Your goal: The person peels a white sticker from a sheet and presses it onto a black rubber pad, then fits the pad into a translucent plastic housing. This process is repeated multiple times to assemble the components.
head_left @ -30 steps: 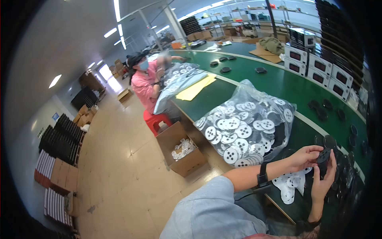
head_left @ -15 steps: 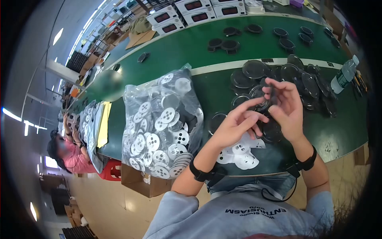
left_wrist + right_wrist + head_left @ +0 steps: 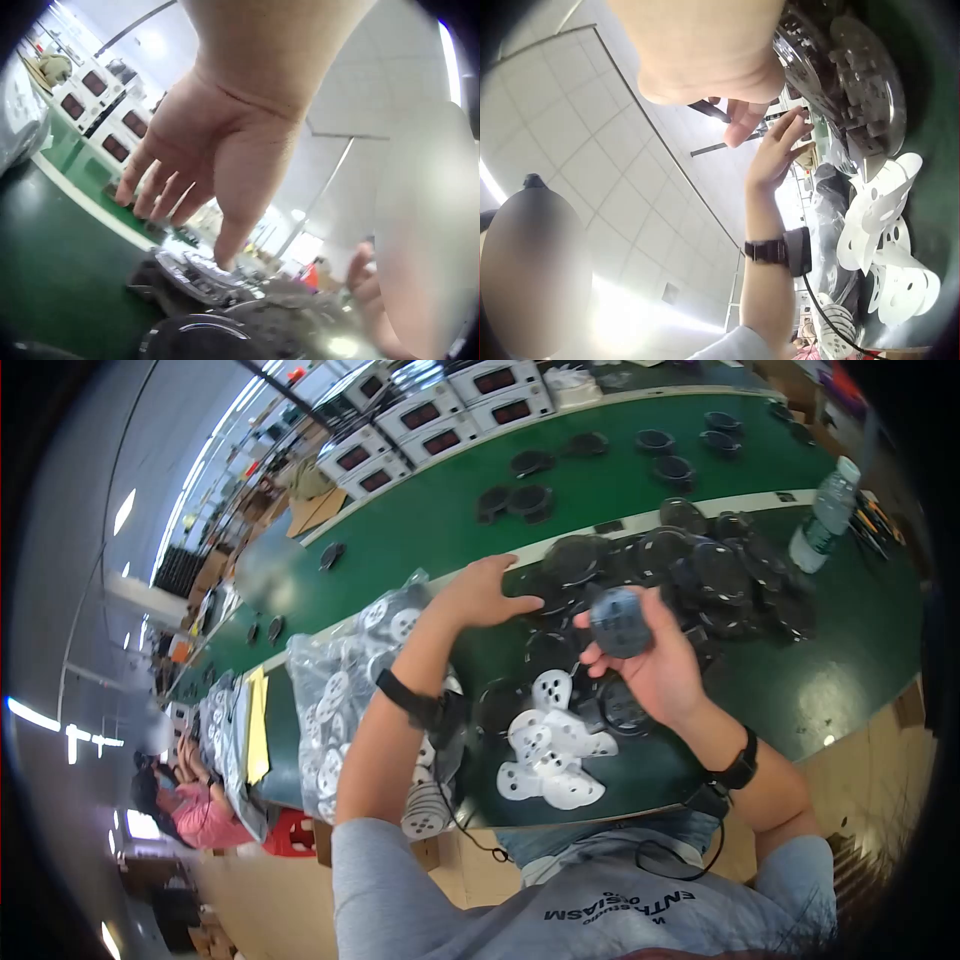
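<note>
Disc [image 3: 619,624], right of frame centre — gripped in your right hand [image 3: 660,672], tilted presumably for viewing; your left hand [image 3: 482,596], loosely spread, empty, beside dark discs [image 3: 577,563].

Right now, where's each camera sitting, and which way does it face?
Head: on the head, facing forward and down at the green table and black discs; left hand, right hand and shirt show.
Left wrist: on that wrist, facing past the left hand toward the discs and white boxes; apparently some right-hand fingers show too.
Right wrist: on that wrist, facing past the right hand toward ceiling and white cutouts; the left hand and forearm show too.
Shared: head and right wrist both show the cutouts.
</note>
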Demonstrator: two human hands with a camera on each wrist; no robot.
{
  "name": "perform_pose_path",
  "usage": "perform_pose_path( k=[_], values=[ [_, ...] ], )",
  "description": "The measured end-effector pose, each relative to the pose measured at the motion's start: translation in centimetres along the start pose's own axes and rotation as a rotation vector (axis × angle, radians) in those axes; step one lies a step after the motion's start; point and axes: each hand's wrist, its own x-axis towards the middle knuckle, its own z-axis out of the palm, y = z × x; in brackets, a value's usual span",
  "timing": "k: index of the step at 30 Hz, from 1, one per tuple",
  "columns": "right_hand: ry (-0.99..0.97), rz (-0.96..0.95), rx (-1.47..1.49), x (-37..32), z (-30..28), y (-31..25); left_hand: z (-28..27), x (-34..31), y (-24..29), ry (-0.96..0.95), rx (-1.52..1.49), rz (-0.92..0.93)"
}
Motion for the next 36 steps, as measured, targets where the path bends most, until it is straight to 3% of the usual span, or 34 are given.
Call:
perform_pose_path(
  k=[3,4,6,10,13,17,21,23,30,36],
  values=[
    [0.018,0.048,0.023,0.0,-0.1,0.1,0.3,4.5,-0.7,-0.307,0.062,-0.107],
    [0.007,0.043,-0.001,0.0,-0.2,0.0,1.3,4.5,-1.8,-0.237,-0.030,-0.121],
    [-0.009,0.041,-0.026,0.0,-0.2,-0.1,1.7,3.4,-1.6,-0.149,-0.557,-0.321],
    [-0.057,0.059,-0.083,-0.1,-0.2,0.0,-0.9,1.0,-1.7,-0.224,-0.826,-0.542],
    [-0.067,0.077,-0.116,-0.3,-0.3,-0.1,-3.6,-2.0,-1.2,-0.155,-0.871,-0.608],
    [-0.065,0.115,0.024,-0.3,0.2,0.2,-5.3,-8.0,-0.5,0.154,-1.029,-0.399],
    [-0.207,0.074,0.020,-0.8,1.1,-0.4,-2.9,-11.1,6.9,0.454,-1.220,-0.282],
    [-0.273,0.074,0.043,-1.1,1.3,-0.4,-0.7,-11.2,8.9,0.510,-1.281,-0.229],
    [-0.258,0.049,-0.020,-0.5,0.7,-0.4,3.1,-9.3,9.2,0.349,-1.496,-0.034],
    [-0.223,-0.030,-0.273,-0.1,0.3,0.1,4.8,-10.0,10.0,0.345,-1.813,-0.139]
  ],
)
